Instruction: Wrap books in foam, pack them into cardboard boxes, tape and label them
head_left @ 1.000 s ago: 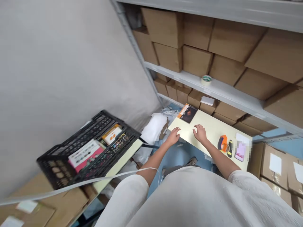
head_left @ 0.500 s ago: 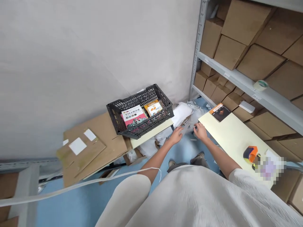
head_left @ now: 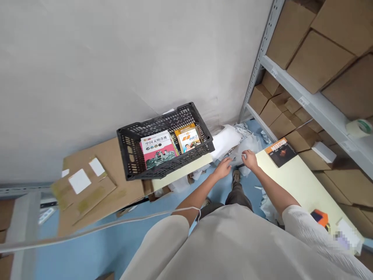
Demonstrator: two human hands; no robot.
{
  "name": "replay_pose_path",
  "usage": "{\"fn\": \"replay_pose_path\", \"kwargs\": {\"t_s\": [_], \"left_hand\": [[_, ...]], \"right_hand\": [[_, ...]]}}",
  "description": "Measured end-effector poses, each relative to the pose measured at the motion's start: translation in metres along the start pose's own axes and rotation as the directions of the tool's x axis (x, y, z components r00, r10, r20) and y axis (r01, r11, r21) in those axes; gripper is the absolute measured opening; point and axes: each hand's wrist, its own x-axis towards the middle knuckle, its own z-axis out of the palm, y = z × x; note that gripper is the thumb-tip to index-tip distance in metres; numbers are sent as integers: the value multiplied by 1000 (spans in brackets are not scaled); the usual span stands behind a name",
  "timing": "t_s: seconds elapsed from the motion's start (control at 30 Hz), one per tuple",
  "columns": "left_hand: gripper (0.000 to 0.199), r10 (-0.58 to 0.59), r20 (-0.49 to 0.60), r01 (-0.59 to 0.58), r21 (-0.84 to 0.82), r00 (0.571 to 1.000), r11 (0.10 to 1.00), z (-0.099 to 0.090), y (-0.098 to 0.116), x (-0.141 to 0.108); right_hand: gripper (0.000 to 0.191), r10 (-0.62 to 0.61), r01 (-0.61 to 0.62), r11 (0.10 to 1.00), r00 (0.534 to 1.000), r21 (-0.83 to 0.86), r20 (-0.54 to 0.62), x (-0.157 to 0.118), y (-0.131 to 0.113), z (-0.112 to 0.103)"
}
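Note:
My left hand (head_left: pixel 223 168) is in front of my body, just right of the black crate, with its fingers closed at the edge of a thin, see-through piece of plastic (head_left: pixel 236 158). My right hand (head_left: pixel 250 160) pinches the other side of it, close to the pale table's left corner. The plastic blends with the white wrapping behind it, so its full outline cannot be made out. Inside the black plastic crate (head_left: pixel 169 170) lie a pink and white book (head_left: pixel 158 149) and an orange and white book (head_left: pixel 189 140). A dark magazine with an orange title (head_left: pixel 280 152) rests on the right-hand table.
Flattened cardboard (head_left: pixel 96 194) covers the left table. White plastic wrapping (head_left: pixel 225 142) is heaped on the floor by the wall. Carton-filled shelving (head_left: pixel 305 101) stands at right. An orange tape dispenser (head_left: pixel 319 217) sits on the pale table (head_left: pixel 294 186). A white cord (head_left: pixel 125 220) crosses low.
The view has shifted, and I have stepped forward with one foot towards the heap of wrapping. Both hands remain close together with the see-through plastic between them.

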Motion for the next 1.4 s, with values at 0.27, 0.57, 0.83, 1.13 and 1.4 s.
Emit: {"fn": "replay_pose_path", "kwargs": {"t_s": [0.27, 0.57, 0.83, 1.13, 1.4], "left_hand": [[44, -334, 6, 333, -78, 943, 940, 49, -43, 154], [50, -601, 62, 602, 4, 797, 799, 116, -152, 232], [61, -724, 130, 710, 140, 678, 690, 153, -245, 277], [73, -736, 248, 721, 166, 630, 673, 180, -276, 279], [69, -731, 198, 721, 133, 653, 680, 172, -262, 269]], "right_hand": [[38, 31, -28, 1000, 954, -13, 298, 166, 66, 41], [40, 73, -42, 997, 845, -71, 529, 281, 113, 161], [48, 61, -18, 996, 843, -85, 534, 341, 127, 267], [48, 161, -142, 987, 864, -75, 477, 352, 140, 313], [41, 138, -205, 960, 939, 192, 315, 355, 143, 294]]}}
